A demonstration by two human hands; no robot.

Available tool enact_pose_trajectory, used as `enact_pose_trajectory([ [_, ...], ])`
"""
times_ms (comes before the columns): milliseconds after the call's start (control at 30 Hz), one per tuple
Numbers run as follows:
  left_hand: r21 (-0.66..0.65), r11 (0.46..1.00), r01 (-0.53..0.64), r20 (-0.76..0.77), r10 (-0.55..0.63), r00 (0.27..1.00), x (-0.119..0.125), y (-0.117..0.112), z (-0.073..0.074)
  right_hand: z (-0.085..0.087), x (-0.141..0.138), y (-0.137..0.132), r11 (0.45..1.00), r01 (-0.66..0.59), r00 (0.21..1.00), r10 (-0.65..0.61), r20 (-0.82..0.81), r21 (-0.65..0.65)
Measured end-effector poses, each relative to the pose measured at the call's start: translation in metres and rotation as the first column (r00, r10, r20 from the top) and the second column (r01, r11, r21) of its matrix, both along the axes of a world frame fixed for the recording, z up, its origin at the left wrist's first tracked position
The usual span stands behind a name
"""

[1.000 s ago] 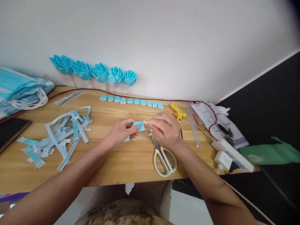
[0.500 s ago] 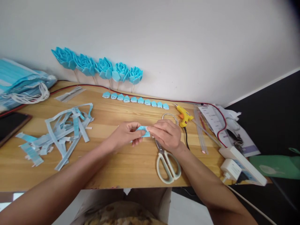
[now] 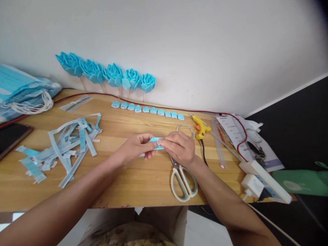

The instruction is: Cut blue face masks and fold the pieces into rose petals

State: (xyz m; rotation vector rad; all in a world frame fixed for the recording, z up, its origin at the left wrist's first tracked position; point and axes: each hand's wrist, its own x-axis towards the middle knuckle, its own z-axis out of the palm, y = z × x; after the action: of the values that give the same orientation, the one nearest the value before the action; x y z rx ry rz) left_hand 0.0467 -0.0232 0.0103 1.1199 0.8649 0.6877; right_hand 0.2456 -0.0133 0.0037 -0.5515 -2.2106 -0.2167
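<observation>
Over the middle of the wooden table (image 3: 128, 177), my left hand (image 3: 137, 147) and my right hand (image 3: 178, 147) meet on a small folded blue piece (image 3: 156, 141). Both hands pinch it, one from each side, just above the tabletop. White-handled scissors (image 3: 183, 181) lie on the table under my right wrist. A row of several small folded blue pieces (image 3: 147, 109) lies farther back. Behind them, several blue fabric roses (image 3: 107, 72) lean against the wall.
A heap of cut blue strips (image 3: 64, 147) lies at left, with a stack of blue face masks (image 3: 23, 94) at far left. A yellow glue gun (image 3: 201, 126), a tape ring (image 3: 185, 128), a power strip (image 3: 266, 177) and papers (image 3: 238, 131) sit at right. A dark tablet (image 3: 10, 136) lies at the left edge.
My hands have drawn closer together on the blue piece and folded it smaller. The camera view has shifted slightly, bringing the tape ring into sight.
</observation>
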Motion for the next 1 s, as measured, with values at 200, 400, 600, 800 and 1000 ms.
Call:
enact_pose_trajectory([
  [200, -0.01, 1.0, -0.008, 0.019, 0.009, 1.0, 0.0, 0.0, 0.0, -0.001, 0.002, 0.004, 0.982, -0.102, 0.995, 0.103, 0.001, -0.162],
  [400, 0.06, 0.997, -0.057, -0.056, 0.061, 0.997, 0.001, 0.003, -0.003, 0.003, 0.002, 0.003, 0.925, -0.147, 0.989, 0.136, -0.056, -0.35],
  [600, 0.229, 0.973, -0.029, -0.22, 0.08, 0.972, 0.001, 0.003, -0.005, 0.001, 0.0, 0.0, 0.553, -0.106, 0.963, -0.151, -0.224, -0.826],
  [800, 0.283, 0.959, -0.024, -0.277, 0.106, 0.955, -0.001, 0.002, -0.007, -0.007, 0.002, 0.005, 0.265, -0.261, 0.95, -0.103, -0.296, -0.928],
  [1000, 0.31, 0.951, -0.007, -0.294, 0.103, 0.95, -0.001, 0.001, -0.006, -0.005, -0.002, 0.002, 0.249, -0.26, 0.951, -0.102, -0.292, -0.933],
])
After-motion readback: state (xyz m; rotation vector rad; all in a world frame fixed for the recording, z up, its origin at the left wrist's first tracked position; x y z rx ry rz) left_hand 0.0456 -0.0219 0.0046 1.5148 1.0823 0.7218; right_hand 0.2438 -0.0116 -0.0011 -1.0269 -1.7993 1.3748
